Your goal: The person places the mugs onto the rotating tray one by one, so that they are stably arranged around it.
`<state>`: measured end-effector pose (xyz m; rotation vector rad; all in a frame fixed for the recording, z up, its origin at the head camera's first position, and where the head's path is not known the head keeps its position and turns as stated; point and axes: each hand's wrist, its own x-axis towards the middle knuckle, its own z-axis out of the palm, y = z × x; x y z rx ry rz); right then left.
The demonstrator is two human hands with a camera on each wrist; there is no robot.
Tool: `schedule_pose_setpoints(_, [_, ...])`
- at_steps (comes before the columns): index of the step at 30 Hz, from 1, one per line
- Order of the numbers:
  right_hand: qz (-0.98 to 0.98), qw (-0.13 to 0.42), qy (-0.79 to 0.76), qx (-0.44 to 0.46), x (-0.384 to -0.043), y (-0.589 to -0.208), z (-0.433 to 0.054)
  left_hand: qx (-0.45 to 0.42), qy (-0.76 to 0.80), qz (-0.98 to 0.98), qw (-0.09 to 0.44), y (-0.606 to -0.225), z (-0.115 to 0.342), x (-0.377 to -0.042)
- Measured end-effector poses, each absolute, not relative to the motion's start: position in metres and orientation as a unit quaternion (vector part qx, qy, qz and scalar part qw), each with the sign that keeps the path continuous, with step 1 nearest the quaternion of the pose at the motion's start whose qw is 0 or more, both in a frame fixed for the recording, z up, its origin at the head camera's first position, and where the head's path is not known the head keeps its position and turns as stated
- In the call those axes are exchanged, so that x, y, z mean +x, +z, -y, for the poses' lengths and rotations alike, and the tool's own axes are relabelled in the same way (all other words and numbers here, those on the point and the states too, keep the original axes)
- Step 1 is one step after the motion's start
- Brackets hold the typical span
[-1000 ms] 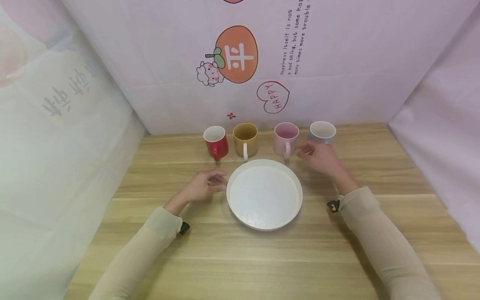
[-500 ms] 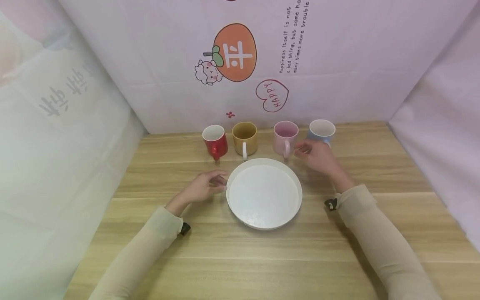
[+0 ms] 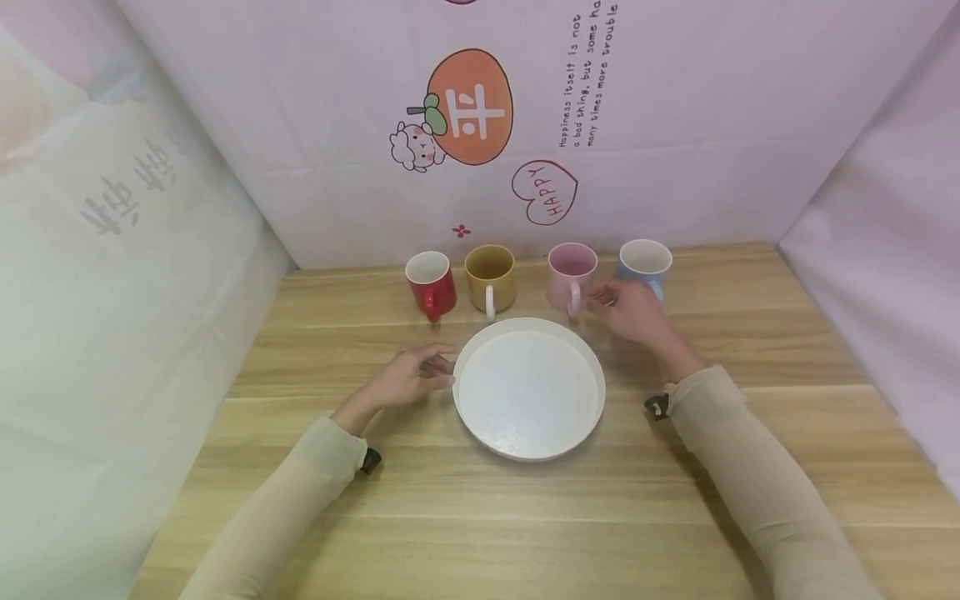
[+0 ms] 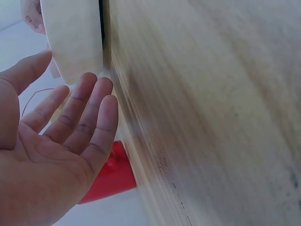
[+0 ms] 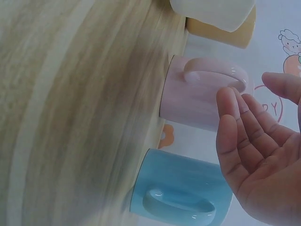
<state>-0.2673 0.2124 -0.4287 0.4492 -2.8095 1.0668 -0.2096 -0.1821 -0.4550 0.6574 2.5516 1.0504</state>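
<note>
Beige sleeves (image 3: pixel 757 467) reach across the wooden surface (image 3: pixel 450 533). The left hand (image 3: pixel 405 377) has loose, slightly bent fingers, holding nothing, at the rim of one round white tray (image 3: pixel 528 392); the right hand (image 3: pixel 633 312), likewise relaxed and gripping nothing, is just beside the pink mug (image 3: pixel 558 287). Four mugs stand beyond the tray: that one, plus one red mug (image 3: pixel 445 292), one yellow mug (image 3: pixel 477 292), one blue mug (image 5: pixel 174 174).
</note>
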Motion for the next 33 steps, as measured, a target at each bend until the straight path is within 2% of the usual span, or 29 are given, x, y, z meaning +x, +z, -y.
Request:
schedule_pose_setpoints(9, [0.929, 0.051, 0.338, 0.141, -0.270, -0.429, -0.211, 0.217, 0.367, -0.890, 0.163, -0.458, 0.182, -0.210])
schedule_pose_setpoints(22, [0.940, 0.040, 0.315, 0.126, -0.274, -0.430, -0.205, 0.242, 0.377, -0.877, 0.171, -0.459, 0.186, -0.209])
schedule_pose_setpoints(33, [0.945, 0.029, 0.306, 0.113, -0.277, -0.427, -0.198, 0.256, 0.381, -0.874, 0.161, -0.460, 0.186, -0.207])
